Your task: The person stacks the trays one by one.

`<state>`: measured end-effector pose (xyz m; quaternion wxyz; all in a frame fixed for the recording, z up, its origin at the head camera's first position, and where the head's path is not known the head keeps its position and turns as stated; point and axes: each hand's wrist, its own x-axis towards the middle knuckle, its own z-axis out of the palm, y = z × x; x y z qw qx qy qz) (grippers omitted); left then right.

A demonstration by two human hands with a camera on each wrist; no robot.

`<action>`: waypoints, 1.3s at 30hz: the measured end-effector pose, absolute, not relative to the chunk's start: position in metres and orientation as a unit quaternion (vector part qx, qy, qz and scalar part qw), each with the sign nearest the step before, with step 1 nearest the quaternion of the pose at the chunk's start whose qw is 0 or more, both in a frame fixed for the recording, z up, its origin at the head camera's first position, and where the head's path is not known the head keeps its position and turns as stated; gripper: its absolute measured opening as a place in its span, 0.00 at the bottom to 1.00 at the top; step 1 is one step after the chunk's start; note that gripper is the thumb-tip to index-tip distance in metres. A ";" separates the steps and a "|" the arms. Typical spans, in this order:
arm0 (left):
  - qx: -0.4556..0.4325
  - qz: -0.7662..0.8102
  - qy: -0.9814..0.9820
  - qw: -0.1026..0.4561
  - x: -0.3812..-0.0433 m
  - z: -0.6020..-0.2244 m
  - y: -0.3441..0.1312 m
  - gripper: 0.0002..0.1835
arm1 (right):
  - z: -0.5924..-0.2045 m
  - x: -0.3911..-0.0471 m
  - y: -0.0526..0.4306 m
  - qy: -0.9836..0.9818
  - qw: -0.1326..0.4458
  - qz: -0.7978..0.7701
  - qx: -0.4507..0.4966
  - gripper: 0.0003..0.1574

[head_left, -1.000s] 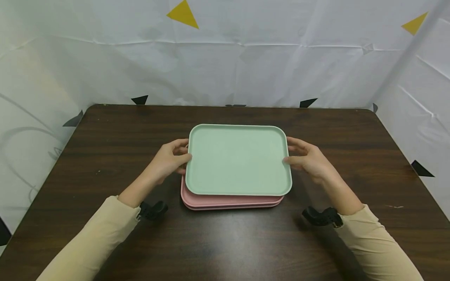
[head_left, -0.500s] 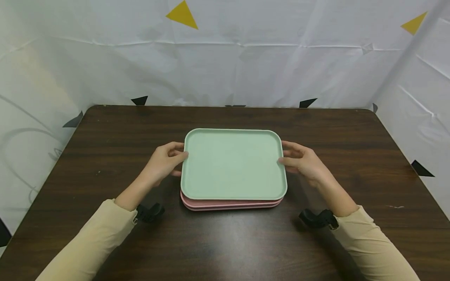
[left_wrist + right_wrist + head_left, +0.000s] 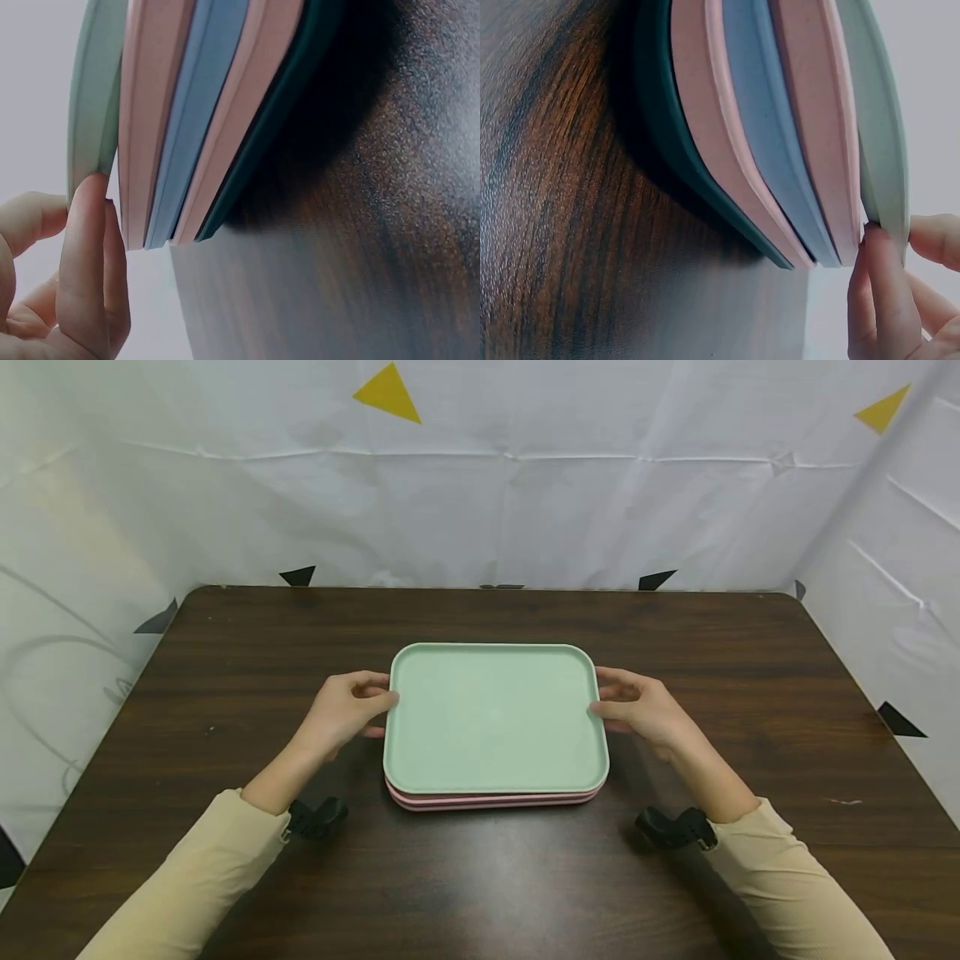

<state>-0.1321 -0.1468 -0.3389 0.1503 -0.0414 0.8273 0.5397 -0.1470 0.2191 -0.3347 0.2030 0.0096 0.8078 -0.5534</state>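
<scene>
A light green rectangular tray (image 3: 495, 718) lies level on top of a stack of trays. My left hand (image 3: 341, 710) pinches its left rim, thumb above and fingers beneath. At the opposite short side my right hand (image 3: 648, 710) pinches the rim the same way. Below it, the wrist views show a pink tray (image 3: 154, 97), a blue tray (image 3: 199, 112), another pink tray (image 3: 244, 105) and a dark green tray (image 3: 660, 112) at the bottom. In both wrist views a narrow gap shows between the light green tray and the upper pink one near my fingers.
The stack stands mid-table on a dark wood-grain table (image 3: 480, 893). White sheeting (image 3: 480, 518) with yellow and black triangles rises behind and at the sides. A black strap device sits on each wrist.
The light green tray has come down and toward me, shifting slightly left, so it covers more of the pink tray under it. Both hands moved along with it, keeping hold of its rims.
</scene>
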 end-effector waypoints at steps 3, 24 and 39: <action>-0.042 0.538 0.828 0.150 -0.132 -0.340 -0.147 0.25 | -0.336 -0.148 0.219 0.811 0.204 -0.548 0.008 0.41; -0.029 0.523 0.837 0.155 -0.134 -0.346 -0.147 0.28 | -0.337 -0.150 0.218 0.831 0.218 -0.512 0.021 0.40; -0.013 0.509 0.844 0.169 -0.134 -0.347 -0.150 0.31 | -0.337 -0.152 0.218 0.837 0.229 -0.497 0.023 0.40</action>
